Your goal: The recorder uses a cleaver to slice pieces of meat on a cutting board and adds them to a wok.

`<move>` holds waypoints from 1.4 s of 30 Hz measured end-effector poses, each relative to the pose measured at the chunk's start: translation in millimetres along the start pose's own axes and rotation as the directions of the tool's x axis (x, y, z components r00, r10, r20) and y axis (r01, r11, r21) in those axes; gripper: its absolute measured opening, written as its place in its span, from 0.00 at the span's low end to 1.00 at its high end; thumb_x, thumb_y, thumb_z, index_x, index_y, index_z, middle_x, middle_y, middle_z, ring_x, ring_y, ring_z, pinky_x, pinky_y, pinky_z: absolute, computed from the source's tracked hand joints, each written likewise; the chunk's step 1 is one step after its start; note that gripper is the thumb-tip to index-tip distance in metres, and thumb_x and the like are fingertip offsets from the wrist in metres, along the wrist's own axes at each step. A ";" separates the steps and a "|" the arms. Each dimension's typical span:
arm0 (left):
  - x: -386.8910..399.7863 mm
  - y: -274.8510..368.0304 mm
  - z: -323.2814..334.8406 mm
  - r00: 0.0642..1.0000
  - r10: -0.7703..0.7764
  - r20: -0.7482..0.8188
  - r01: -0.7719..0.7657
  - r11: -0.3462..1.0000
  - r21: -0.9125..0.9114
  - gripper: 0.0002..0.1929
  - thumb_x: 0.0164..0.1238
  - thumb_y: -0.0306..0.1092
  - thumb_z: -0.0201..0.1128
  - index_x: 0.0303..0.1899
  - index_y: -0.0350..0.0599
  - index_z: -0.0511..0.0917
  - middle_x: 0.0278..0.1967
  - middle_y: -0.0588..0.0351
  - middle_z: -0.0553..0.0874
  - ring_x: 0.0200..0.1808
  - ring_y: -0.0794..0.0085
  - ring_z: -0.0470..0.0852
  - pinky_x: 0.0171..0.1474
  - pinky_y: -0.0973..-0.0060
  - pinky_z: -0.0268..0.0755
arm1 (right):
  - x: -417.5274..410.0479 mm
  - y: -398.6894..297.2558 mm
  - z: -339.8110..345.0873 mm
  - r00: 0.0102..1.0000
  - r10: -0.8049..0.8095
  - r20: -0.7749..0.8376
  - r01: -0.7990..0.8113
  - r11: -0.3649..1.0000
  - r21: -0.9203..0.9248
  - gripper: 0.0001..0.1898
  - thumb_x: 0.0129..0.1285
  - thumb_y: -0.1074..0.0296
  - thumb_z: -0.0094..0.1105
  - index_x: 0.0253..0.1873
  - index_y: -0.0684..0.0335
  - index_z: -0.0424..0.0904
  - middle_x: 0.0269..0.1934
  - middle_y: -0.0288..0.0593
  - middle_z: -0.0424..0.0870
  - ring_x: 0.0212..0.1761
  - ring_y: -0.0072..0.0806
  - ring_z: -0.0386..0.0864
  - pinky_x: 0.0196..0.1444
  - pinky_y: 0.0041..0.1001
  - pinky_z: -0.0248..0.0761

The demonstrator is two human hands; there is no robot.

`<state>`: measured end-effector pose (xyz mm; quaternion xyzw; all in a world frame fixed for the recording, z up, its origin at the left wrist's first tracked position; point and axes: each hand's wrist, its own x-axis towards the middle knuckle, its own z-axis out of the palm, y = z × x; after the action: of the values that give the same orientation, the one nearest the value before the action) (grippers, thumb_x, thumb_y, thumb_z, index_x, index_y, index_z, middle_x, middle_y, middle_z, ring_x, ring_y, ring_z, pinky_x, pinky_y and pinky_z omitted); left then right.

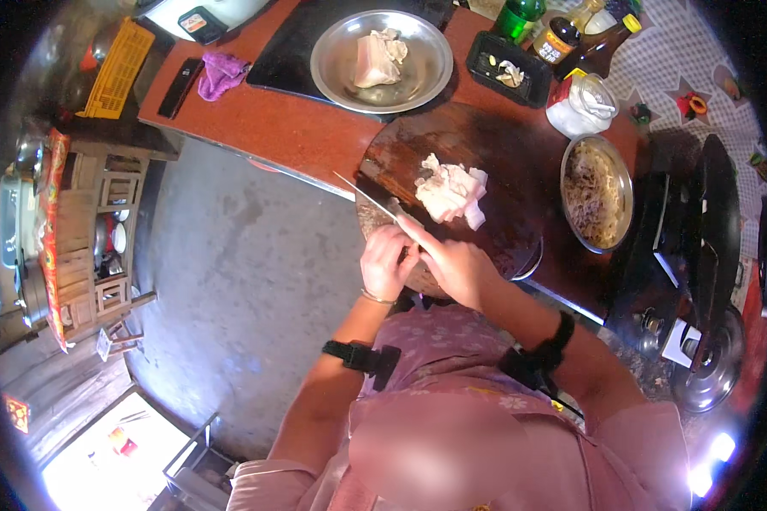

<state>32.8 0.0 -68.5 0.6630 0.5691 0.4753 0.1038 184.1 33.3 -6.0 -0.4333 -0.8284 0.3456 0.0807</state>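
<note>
My right hand (457, 265) grips a kitchen knife, its index finger stretched along the metal. The knife blade (367, 197) is seen nearly edge-on and points up and left over the near left rim of a round wooden chopping board (511, 172). Close against the right hand is my left hand (388, 260), fingers curled by the knife; what they touch is hidden. A heap of pale, fatty meat pieces (450, 191), probably pork, lies on the board beyond both hands.
Beyond the board, a steel basin (323, 80) holds a meat chunk (377, 61). A black tray (476, 70) has garlic (510, 75). Rightward stand a jar of white granules (578, 108), sauce bottles (553, 41), a bowl of shredded food (594, 191) and a gas stove (645, 281).
</note>
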 end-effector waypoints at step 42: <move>-1.8 -2.5 -4.5 0.999 -0.023 0.023 0.023 1.000 -0.007 0.11 0.45 0.25 0.66 0.33 0.42 0.77 0.36 0.49 0.79 0.39 0.55 0.78 0.43 0.64 0.72 | -42.3 -28.6 -29.4 0.997 0.073 -0.001 -0.072 0.991 0.117 0.35 0.63 0.68 0.51 0.73 0.46 0.47 0.27 0.59 0.79 0.28 0.54 0.79 0.31 0.47 0.71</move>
<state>28.0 -2.5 -68.8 0.6615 0.5735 0.4685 0.1183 203.7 4.3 41.4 -0.4585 -0.7903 0.3951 0.0955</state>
